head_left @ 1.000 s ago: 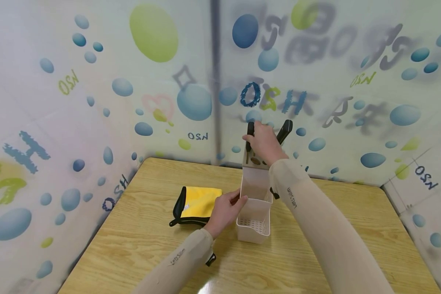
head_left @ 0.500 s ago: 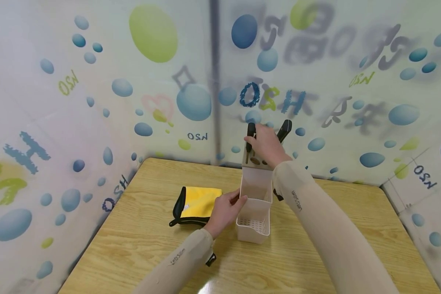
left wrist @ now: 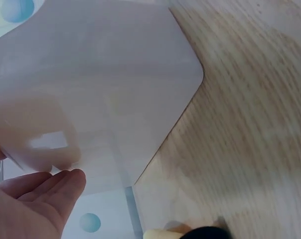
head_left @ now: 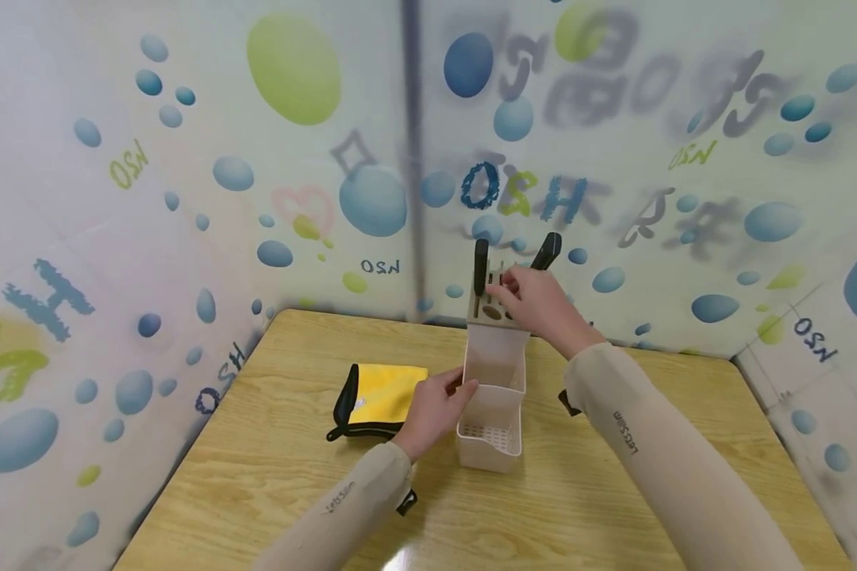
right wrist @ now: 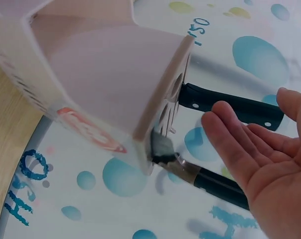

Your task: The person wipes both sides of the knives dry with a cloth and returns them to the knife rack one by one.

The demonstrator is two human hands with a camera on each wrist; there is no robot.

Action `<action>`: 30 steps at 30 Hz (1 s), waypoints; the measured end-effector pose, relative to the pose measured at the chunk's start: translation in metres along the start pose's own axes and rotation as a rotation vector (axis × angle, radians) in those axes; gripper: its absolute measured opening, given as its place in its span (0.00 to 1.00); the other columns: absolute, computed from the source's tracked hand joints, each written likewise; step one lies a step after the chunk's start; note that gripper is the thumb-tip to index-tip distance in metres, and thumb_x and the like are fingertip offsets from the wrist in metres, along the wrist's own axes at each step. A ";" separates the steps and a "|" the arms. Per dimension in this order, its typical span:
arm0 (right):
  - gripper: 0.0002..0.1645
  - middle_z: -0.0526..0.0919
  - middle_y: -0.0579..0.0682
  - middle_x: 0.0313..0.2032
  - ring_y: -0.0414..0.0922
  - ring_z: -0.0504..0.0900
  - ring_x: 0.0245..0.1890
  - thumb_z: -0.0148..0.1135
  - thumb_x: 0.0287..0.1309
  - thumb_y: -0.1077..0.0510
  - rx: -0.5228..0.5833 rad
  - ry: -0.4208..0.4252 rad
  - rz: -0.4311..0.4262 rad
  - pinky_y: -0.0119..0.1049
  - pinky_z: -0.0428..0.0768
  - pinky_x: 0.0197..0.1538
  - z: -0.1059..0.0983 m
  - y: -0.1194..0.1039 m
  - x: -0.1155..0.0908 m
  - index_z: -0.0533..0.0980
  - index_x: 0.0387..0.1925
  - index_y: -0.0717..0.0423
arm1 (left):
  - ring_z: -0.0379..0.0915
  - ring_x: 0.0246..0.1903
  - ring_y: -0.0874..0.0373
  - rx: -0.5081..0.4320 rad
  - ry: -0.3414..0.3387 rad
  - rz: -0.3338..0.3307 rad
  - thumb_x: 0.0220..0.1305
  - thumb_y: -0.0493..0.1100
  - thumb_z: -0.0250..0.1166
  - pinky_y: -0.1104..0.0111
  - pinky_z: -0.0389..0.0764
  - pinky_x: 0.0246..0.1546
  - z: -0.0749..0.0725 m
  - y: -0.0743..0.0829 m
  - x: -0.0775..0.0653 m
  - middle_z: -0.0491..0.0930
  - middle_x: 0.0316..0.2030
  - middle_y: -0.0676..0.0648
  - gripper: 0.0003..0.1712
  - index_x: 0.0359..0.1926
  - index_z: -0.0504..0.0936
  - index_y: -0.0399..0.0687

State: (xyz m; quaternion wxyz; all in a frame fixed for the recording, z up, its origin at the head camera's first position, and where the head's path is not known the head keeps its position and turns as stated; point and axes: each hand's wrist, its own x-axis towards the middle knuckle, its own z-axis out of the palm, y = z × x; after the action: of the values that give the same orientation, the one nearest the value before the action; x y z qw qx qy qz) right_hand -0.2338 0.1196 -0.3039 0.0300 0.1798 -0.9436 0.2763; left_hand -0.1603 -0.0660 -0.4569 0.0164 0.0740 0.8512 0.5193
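Observation:
A pale pink plastic knife holder [head_left: 493,349] with a tiered front basket stands upright on the table. My left hand [head_left: 434,411] holds its side at the basket rim, thumb in front; in the left wrist view the fingers [left wrist: 66,191] lie against the side wall. Two black handles rise from the slotted top: a riveted knife handle [head_left: 481,268] at the left and a tilted handle [head_left: 547,251] at the right, with a metal collar [right wrist: 185,169] in the right wrist view. My right hand [head_left: 543,305] hovers at the slots between them, fingers extended, holding nothing.
Left of the holder lies a folded yellow cloth [head_left: 382,392] with black edging, partly behind my left hand. The wooden table [head_left: 271,476] meets patterned walls [head_left: 314,198] at the back and sides.
My right hand has drawn back rightward and toward me from the left knife handle, its fingers now apart from it. The left hand keeps its hold. The head view has shifted slightly.

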 end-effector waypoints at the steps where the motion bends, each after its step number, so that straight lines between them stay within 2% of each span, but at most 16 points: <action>1: 0.19 0.86 0.58 0.38 0.50 0.83 0.33 0.55 0.78 0.48 0.007 -0.005 -0.003 0.46 0.83 0.38 0.000 0.002 -0.004 0.78 0.45 0.62 | 0.83 0.56 0.46 0.008 -0.002 0.006 0.77 0.51 0.61 0.51 0.85 0.55 -0.001 0.000 0.001 0.83 0.59 0.40 0.26 0.66 0.80 0.40; 6: 0.18 0.86 0.56 0.36 0.47 0.83 0.32 0.55 0.77 0.50 0.022 -0.005 -0.009 0.46 0.84 0.38 -0.003 0.014 -0.026 0.80 0.46 0.62 | 0.80 0.60 0.45 0.047 -0.031 0.022 0.78 0.53 0.60 0.49 0.82 0.59 -0.004 0.001 0.002 0.81 0.62 0.40 0.27 0.68 0.79 0.41; 13: 0.17 0.86 0.58 0.38 0.53 0.85 0.38 0.57 0.77 0.52 -0.014 0.025 -0.048 0.54 0.84 0.45 -0.008 0.035 -0.055 0.80 0.47 0.64 | 0.77 0.63 0.43 0.157 -0.071 -0.005 0.77 0.58 0.59 0.48 0.81 0.61 -0.015 0.004 -0.002 0.77 0.66 0.38 0.35 0.71 0.74 0.38; 15: 0.17 0.86 0.57 0.37 0.52 0.84 0.37 0.57 0.77 0.52 -0.032 0.017 -0.057 0.54 0.84 0.44 -0.012 0.040 -0.063 0.80 0.46 0.64 | 0.79 0.61 0.41 0.193 -0.073 -0.004 0.76 0.60 0.59 0.48 0.81 0.60 -0.022 0.007 -0.003 0.77 0.66 0.38 0.37 0.71 0.73 0.36; 17: 0.16 0.85 0.56 0.36 0.51 0.83 0.35 0.58 0.76 0.53 -0.049 0.005 -0.063 0.53 0.83 0.42 -0.017 0.044 -0.070 0.81 0.46 0.64 | 0.84 0.50 0.39 0.217 -0.079 -0.006 0.75 0.62 0.59 0.49 0.84 0.55 -0.031 0.009 -0.004 0.80 0.63 0.37 0.40 0.72 0.71 0.36; 21: 0.22 0.85 0.62 0.44 0.58 0.84 0.42 0.57 0.77 0.51 -0.075 -0.040 -0.033 0.58 0.83 0.48 -0.025 0.052 -0.084 0.79 0.53 0.68 | 0.82 0.53 0.37 0.309 -0.057 0.039 0.75 0.63 0.59 0.48 0.81 0.59 -0.053 0.014 -0.006 0.79 0.64 0.37 0.40 0.73 0.70 0.38; 22: 0.24 0.84 0.65 0.48 0.60 0.83 0.46 0.56 0.77 0.50 -0.087 -0.051 -0.023 0.60 0.82 0.50 -0.026 0.054 -0.087 0.78 0.56 0.69 | 0.81 0.56 0.38 0.334 -0.049 0.047 0.74 0.63 0.59 0.48 0.79 0.61 -0.059 0.014 -0.007 0.78 0.65 0.38 0.40 0.74 0.70 0.39; 24: 0.29 0.79 0.70 0.57 0.66 0.80 0.55 0.55 0.78 0.49 -0.105 -0.073 0.005 0.64 0.79 0.55 -0.028 0.058 -0.094 0.75 0.62 0.71 | 0.71 0.68 0.41 0.397 -0.026 0.077 0.75 0.62 0.59 0.48 0.73 0.68 -0.072 0.014 -0.008 0.74 0.69 0.39 0.39 0.74 0.70 0.40; 26: 0.31 0.75 0.73 0.62 0.70 0.75 0.60 0.54 0.78 0.48 -0.132 -0.074 0.022 0.67 0.76 0.58 -0.029 0.063 -0.101 0.73 0.65 0.71 | 0.69 0.69 0.40 0.447 -0.001 0.109 0.75 0.61 0.60 0.46 0.73 0.68 -0.084 0.012 -0.010 0.73 0.70 0.38 0.39 0.75 0.69 0.40; 28: 0.32 0.70 0.73 0.66 0.72 0.70 0.64 0.54 0.78 0.48 -0.151 -0.062 0.031 0.69 0.72 0.62 -0.029 0.066 -0.108 0.70 0.68 0.71 | 0.69 0.69 0.37 0.513 0.038 0.165 0.74 0.59 0.61 0.45 0.73 0.67 -0.096 0.010 -0.012 0.72 0.70 0.35 0.39 0.74 0.69 0.38; 30: 0.33 0.67 0.73 0.69 0.73 0.66 0.68 0.55 0.78 0.49 -0.166 -0.039 0.028 0.71 0.68 0.66 -0.029 0.071 -0.114 0.67 0.71 0.70 | 0.70 0.67 0.35 0.593 0.098 0.249 0.73 0.56 0.63 0.44 0.75 0.65 -0.107 0.006 -0.013 0.72 0.69 0.32 0.39 0.73 0.70 0.34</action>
State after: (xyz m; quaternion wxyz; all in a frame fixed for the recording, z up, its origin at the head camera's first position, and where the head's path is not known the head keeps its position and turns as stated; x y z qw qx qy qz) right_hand -0.1536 0.2271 -0.3333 0.0227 0.1689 -0.9660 0.1942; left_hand -0.1583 -0.1599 -0.4027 -0.1105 0.1543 0.9496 0.2494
